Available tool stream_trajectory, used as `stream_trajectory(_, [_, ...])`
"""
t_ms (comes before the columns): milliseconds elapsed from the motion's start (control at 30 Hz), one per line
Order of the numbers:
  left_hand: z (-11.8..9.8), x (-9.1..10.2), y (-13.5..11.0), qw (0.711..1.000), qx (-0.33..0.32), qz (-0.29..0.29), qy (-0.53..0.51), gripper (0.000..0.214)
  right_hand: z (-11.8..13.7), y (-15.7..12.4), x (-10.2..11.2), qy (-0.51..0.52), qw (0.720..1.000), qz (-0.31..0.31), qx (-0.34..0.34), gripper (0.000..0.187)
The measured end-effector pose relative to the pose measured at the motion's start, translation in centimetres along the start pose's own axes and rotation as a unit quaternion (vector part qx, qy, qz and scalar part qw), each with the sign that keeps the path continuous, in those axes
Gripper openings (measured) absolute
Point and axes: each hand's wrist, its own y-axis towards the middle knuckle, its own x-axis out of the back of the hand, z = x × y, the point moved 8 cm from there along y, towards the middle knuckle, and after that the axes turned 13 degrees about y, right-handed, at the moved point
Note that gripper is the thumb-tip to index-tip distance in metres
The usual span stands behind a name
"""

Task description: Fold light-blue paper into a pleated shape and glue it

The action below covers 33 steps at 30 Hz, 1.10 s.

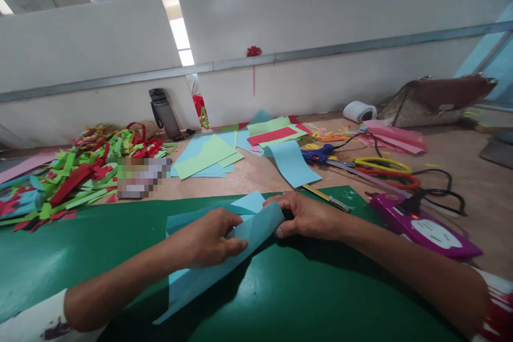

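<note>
Both hands are on a light blue sheet of paper (200, 283), folded over on itself above a green mat (320, 283). My left hand (212, 240) grips the folded layer near its middle, thumb on top. At the sheet's right end, my right hand (298, 216) pinches the edge between thumb and fingers. A paler blue piece of paper (252, 203) shows behind the fold. Part of the sheet is hidden under my left hand.
Paper scraps (76, 176) heap at left beside a bottle (164, 115). Coloured sheets (210, 155) lie ahead. A blue glue gun (320, 154), scissors (382, 165), a cutter knife (326, 197) and a purple power strip (428, 227) lie at right. A bag (441, 99) leans behind.
</note>
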Motion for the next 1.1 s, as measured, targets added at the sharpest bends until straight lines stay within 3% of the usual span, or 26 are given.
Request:
stream_trajectory(133, [-0.1,-0.7,0.7,0.998,-0.006,0.033,-0.044,0.02,-0.3,-0.3,0.2,0.006,0.999,-0.004,-0.031,0.022])
stream_trajectory(333, [0.5,-0.3,1.2,0.999,0.027,0.041,0.011,0.022,0.4,-0.4,0.2,-0.052,0.999,0.007,-0.001,0.007])
stream_trajectory(567, [1.2,0.7,0.3,0.998,0.016,0.014,0.06,0.026,-0.1,-0.2,0.3,-0.053,0.998,-0.021,-0.014,0.007])
stream_trajectory(733, [1.0,0.8,0.4,0.997,0.004,-0.014,0.072,0.025,0.3,-0.5,1.3,-0.107,0.99,-0.085,-0.042,0.041])
stream_trajectory(833, [1.3,0.9,0.5,0.995,0.038,-0.038,0.086,0.013,0.2,-0.5,1.6,-0.101,0.987,-0.112,-0.049,0.061])
stream_trajectory(900, [1.4,1.0,0.4,0.991,0.059,-0.054,0.104,0.028,-0.2,-0.5,1.7,-0.089,0.987,-0.127,-0.049,0.07])
stream_trajectory(1100, [0.1,1.0,-0.5,0.964,0.048,-0.081,0.247,0.057,-0.5,-0.5,1.5,-0.104,0.984,-0.142,-0.018,0.066])
